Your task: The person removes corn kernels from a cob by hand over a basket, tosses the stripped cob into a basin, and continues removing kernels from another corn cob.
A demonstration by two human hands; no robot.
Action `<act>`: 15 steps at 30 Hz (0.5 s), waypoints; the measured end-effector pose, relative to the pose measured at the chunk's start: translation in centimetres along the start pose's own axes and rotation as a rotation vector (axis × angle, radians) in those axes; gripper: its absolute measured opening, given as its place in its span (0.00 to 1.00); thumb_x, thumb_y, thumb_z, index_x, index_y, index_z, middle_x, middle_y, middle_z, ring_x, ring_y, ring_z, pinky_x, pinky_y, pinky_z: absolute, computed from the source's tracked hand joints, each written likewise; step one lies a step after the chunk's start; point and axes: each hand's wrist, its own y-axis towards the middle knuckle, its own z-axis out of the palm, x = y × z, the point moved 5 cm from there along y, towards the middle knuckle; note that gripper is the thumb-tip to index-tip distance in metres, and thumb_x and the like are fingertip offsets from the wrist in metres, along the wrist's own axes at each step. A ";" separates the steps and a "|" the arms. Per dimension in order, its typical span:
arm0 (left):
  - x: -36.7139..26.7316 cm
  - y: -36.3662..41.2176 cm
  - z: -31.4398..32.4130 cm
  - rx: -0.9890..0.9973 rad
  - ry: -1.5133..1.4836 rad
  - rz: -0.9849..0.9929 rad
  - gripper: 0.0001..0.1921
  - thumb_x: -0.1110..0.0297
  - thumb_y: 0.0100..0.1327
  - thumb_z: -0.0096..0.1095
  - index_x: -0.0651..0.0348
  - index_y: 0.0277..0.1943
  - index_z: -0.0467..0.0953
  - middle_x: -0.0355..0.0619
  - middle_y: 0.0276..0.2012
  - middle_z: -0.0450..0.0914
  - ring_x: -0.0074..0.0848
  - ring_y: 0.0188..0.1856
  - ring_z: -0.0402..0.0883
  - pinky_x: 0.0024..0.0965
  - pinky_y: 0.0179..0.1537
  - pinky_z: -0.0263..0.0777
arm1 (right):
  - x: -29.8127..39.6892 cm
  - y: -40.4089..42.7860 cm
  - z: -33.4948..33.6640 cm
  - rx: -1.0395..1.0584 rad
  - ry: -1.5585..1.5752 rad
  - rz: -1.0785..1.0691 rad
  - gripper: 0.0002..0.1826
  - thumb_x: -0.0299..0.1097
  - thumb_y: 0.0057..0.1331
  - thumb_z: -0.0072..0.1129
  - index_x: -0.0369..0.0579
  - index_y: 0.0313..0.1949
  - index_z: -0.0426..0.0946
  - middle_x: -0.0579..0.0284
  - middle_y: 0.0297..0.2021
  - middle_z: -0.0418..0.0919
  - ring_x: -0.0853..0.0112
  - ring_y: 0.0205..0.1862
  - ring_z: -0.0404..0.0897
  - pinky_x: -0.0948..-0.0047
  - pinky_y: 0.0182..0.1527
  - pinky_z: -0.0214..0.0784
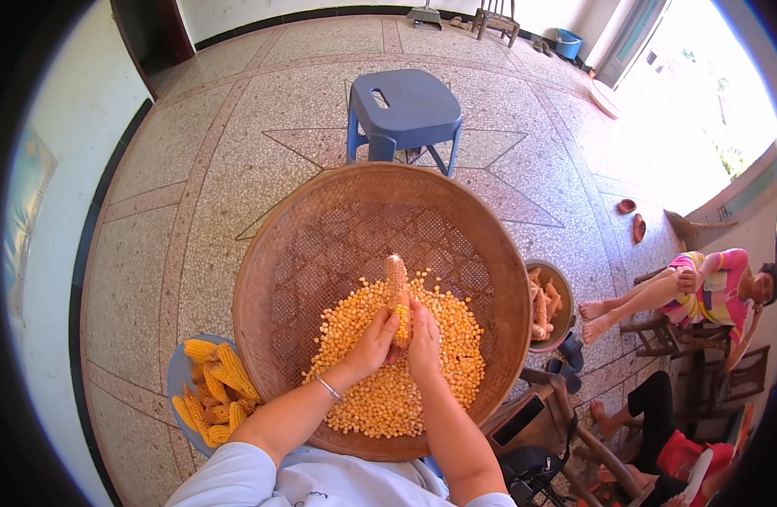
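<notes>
Both my hands hold one corn cob (397,282) upright over a round woven bamboo tray (262,342). The cob's upper part is bare of kernels, and yellow kernels still cover its lower part. My left hand (379,339), with a bracelet at the wrist, grips it from the left. My right hand (424,336) closes on it from the right. A wide heap of loose corn kernels (376,405) lies beneath my hands. At the lower left, a blue basin (175,367) holds several yellow ears of corn (233,371). Right of the tray, a bucket (567,317) contains bare cobs (542,310).
A blue plastic stool (407,104) stands beyond the tray. At the lower right, a wooden chair (559,412) carries a phone (518,420) and a black bag (531,469). Two people sit at the right, one in a striped top (711,285). Dark clogs (571,352) lie near the bucket.
</notes>
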 end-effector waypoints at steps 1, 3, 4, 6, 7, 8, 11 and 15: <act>0.6 0.3 -0.1 0.003 0.089 0.026 0.20 0.50 0.72 0.33 0.57 0.53 0.59 0.38 0.23 0.65 0.17 0.16 0.63 0.20 0.17 0.58 | 0.1 0.2 0.0 0.000 -0.063 -0.065 0.21 0.41 0.73 0.39 0.36 0.54 0.69 0.57 0.46 0.73 0.72 0.44 0.72 0.74 0.46 0.65; 1.1 0.5 -0.1 0.007 0.178 0.052 0.19 0.50 0.72 0.35 0.58 0.52 0.59 0.38 0.23 0.64 0.17 0.16 0.63 0.20 0.17 0.59 | -0.4 0.6 -0.1 -0.002 -0.125 -0.129 0.21 0.41 0.73 0.39 0.36 0.54 0.69 0.58 0.45 0.74 0.74 0.44 0.72 0.76 0.44 0.66; 1.0 0.5 -0.1 0.001 0.189 0.077 0.18 0.51 0.72 0.36 0.58 0.51 0.58 0.38 0.24 0.64 0.17 0.16 0.63 0.20 0.17 0.59 | -0.8 0.8 -0.2 0.007 -0.132 -0.153 0.21 0.41 0.73 0.39 0.36 0.53 0.70 0.60 0.42 0.74 0.75 0.40 0.72 0.76 0.41 0.66; 1.5 0.7 -0.1 -0.006 0.202 0.102 0.18 0.52 0.72 0.36 0.58 0.51 0.57 0.38 0.24 0.63 0.17 0.16 0.64 0.21 0.16 0.59 | -1.5 1.0 -0.4 0.017 -0.137 -0.176 0.20 0.41 0.73 0.40 0.36 0.52 0.71 0.62 0.38 0.75 0.77 0.37 0.71 0.77 0.37 0.66; 1.6 0.8 -0.4 -0.069 0.246 0.193 0.19 0.51 0.72 0.37 0.60 0.49 0.59 0.40 0.24 0.65 0.18 0.16 0.64 0.22 0.18 0.60 | -1.8 1.1 -0.7 -0.030 -0.167 -0.175 0.20 0.41 0.73 0.40 0.36 0.51 0.72 0.64 0.33 0.74 0.78 0.32 0.69 0.77 0.33 0.64; 1.6 0.7 -0.6 -0.132 0.289 0.285 0.20 0.49 0.72 0.37 0.61 0.46 0.62 0.42 0.25 0.68 0.19 0.17 0.64 0.24 0.19 0.61 | -2.0 1.2 -0.9 -0.076 -0.197 -0.175 0.20 0.41 0.73 0.41 0.36 0.49 0.74 0.67 0.28 0.73 0.80 0.28 0.67 0.77 0.30 0.62; 1.8 0.7 -0.7 -0.139 0.302 0.270 0.20 0.49 0.72 0.37 0.61 0.46 0.62 0.41 0.23 0.66 0.19 0.17 0.65 0.24 0.19 0.61 | -2.3 1.4 -1.2 -0.125 -0.164 -0.133 0.20 0.41 0.73 0.40 0.37 0.47 0.75 0.69 0.23 0.69 0.82 0.24 0.61 0.78 0.26 0.57; 0.5 0.1 0.1 -0.051 0.150 0.076 0.19 0.50 0.72 0.34 0.59 0.49 0.60 0.38 0.26 0.63 0.17 0.16 0.63 0.20 0.17 0.60 | -1.6 0.9 -1.3 -0.125 -0.167 -0.032 0.20 0.42 0.73 0.39 0.38 0.48 0.74 0.68 0.25 0.71 0.81 0.25 0.63 0.78 0.27 0.58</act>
